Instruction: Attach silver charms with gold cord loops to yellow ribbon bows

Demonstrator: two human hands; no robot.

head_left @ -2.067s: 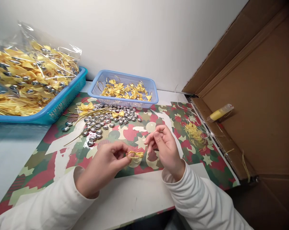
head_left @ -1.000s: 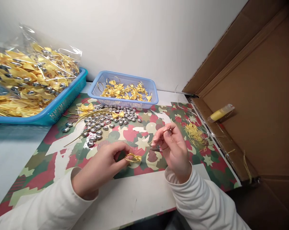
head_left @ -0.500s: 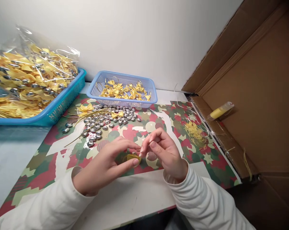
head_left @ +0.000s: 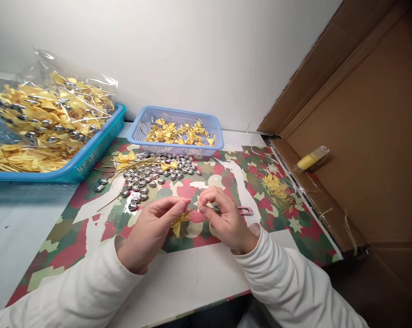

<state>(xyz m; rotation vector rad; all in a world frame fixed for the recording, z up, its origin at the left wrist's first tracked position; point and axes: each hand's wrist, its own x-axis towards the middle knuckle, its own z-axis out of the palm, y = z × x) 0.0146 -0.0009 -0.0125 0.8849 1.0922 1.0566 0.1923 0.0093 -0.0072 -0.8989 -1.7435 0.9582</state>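
On the desk [head_left: 199, 282], the patterned mat [head_left: 89, 218] carries a loose heap of silver beads [head_left: 151, 175] far left of the work, where a stray sleeve could likely scatter it. Above the mat's near middle, the left hand [head_left: 151, 228] pinches a small yellow ribbon bow [head_left: 179, 222] while the right hand [head_left: 222, 216] is closed on something too fine to make out. If either pinch slackens, the bow could fall loose.

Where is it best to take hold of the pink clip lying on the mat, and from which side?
Probably the pink clip is best pinched at its free right end, from above and the right: it lies flat, and its left end is hidden behind the right hand.
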